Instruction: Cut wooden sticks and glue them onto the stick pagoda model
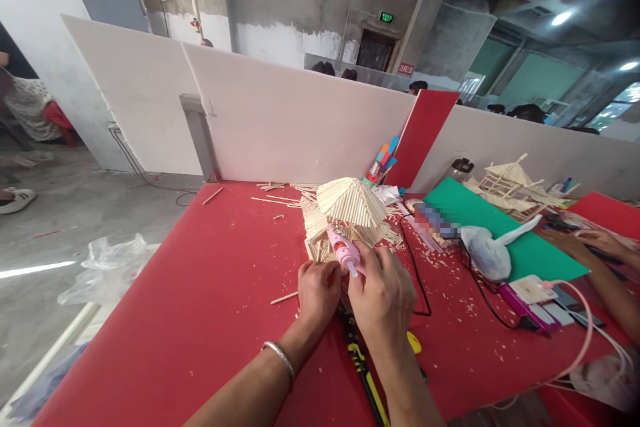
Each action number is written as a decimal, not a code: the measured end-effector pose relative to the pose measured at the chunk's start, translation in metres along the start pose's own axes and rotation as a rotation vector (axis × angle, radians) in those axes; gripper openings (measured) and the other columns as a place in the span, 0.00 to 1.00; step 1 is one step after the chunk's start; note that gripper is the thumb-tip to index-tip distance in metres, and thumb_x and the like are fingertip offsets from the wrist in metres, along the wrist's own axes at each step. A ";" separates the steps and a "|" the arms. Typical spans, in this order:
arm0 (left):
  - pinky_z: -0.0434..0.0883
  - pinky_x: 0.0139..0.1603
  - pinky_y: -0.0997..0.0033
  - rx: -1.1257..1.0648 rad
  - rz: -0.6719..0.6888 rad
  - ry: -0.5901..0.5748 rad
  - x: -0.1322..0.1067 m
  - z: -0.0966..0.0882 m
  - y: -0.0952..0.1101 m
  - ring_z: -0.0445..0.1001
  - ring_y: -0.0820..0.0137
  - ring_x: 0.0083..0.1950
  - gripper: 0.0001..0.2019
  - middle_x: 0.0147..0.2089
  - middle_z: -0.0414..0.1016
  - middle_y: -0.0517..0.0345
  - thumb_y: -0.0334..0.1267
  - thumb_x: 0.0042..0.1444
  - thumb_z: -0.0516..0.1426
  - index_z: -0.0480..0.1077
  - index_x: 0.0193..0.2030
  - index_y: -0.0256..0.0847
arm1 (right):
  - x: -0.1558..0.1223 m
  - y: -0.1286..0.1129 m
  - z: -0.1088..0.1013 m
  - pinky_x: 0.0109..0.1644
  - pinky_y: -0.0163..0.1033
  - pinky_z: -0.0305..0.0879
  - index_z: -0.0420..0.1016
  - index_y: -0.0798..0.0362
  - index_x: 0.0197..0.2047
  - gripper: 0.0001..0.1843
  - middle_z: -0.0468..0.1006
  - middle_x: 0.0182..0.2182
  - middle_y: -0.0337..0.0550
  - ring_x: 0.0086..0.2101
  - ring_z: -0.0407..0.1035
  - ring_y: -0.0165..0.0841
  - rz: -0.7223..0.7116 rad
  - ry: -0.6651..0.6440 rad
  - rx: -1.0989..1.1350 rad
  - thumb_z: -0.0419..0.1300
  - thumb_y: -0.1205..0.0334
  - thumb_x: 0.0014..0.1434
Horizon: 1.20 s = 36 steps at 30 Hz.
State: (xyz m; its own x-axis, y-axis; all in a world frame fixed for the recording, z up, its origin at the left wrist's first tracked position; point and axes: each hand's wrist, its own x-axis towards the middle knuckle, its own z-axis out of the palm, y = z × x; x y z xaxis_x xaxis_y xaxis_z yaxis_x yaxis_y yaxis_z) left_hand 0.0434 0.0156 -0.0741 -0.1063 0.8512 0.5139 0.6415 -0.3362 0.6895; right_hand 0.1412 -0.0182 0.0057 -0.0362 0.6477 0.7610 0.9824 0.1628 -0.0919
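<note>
A small house model (350, 203) built of pale wooden sticks stands on the red tabletop (220, 320), its ribbed roof uppermost. My right hand (385, 287) is closed round a pink hot glue gun (345, 250), whose nozzle end points toward the model just under the roof. Close beside it, my left hand (319, 287) is at the model's near lower edge with its fingers pinched together. Whatever those fingers grip is hidden. Below my hands lies a cutter tool with black and yellow handles (367, 373). A loose stick (284, 297) rests left of my left hand.
A white partition (300, 120) runs behind the table. Loose sticks and shavings surround the model. On the right are a green board (545, 250), a white plastic bag (485, 253), a purple-edged power strip (530, 307) with cords, another stick model (515, 183) and a co-worker's arm (610, 280).
</note>
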 end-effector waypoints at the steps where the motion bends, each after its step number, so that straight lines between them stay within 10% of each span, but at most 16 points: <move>1: 0.65 0.40 0.68 -0.004 0.001 0.001 0.000 0.000 0.000 0.68 0.70 0.24 0.10 0.20 0.73 0.60 0.30 0.55 0.56 0.74 0.24 0.42 | -0.001 0.001 -0.001 0.36 0.39 0.57 0.76 0.49 0.46 0.12 0.71 0.30 0.41 0.33 0.66 0.34 -0.001 0.008 0.007 0.54 0.66 0.62; 12: 0.67 0.45 0.64 -0.006 -0.065 -0.026 0.000 0.004 -0.004 0.77 0.66 0.32 0.09 0.32 0.83 0.57 0.30 0.58 0.56 0.79 0.35 0.42 | -0.013 0.033 -0.017 0.31 0.36 0.57 0.76 0.52 0.43 0.14 0.74 0.29 0.43 0.29 0.69 0.33 0.186 0.111 0.040 0.53 0.55 0.66; 24: 0.67 0.50 0.60 -0.014 -0.129 -0.040 0.002 0.001 -0.001 0.79 0.65 0.37 0.07 0.36 0.83 0.55 0.35 0.58 0.58 0.79 0.37 0.42 | -0.016 0.052 0.019 0.32 0.37 0.62 0.77 0.56 0.32 0.21 0.77 0.27 0.48 0.29 0.70 0.36 0.375 0.060 0.364 0.56 0.46 0.61; 36: 0.61 0.53 0.54 0.042 -0.111 -0.118 0.002 -0.002 0.005 0.76 0.62 0.45 0.09 0.44 0.83 0.60 0.36 0.58 0.58 0.78 0.43 0.48 | -0.012 0.062 0.020 0.32 0.37 0.64 0.76 0.53 0.34 0.25 0.80 0.28 0.45 0.29 0.71 0.36 0.733 -0.145 0.673 0.63 0.37 0.50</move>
State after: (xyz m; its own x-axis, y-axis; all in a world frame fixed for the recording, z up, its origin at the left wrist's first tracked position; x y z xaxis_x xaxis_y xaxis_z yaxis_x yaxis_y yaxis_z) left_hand 0.0445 0.0147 -0.0691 -0.0897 0.9244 0.3707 0.6621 -0.2227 0.7156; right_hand 0.1991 -0.0015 -0.0221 0.4699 0.8340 0.2892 0.4643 0.0451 -0.8845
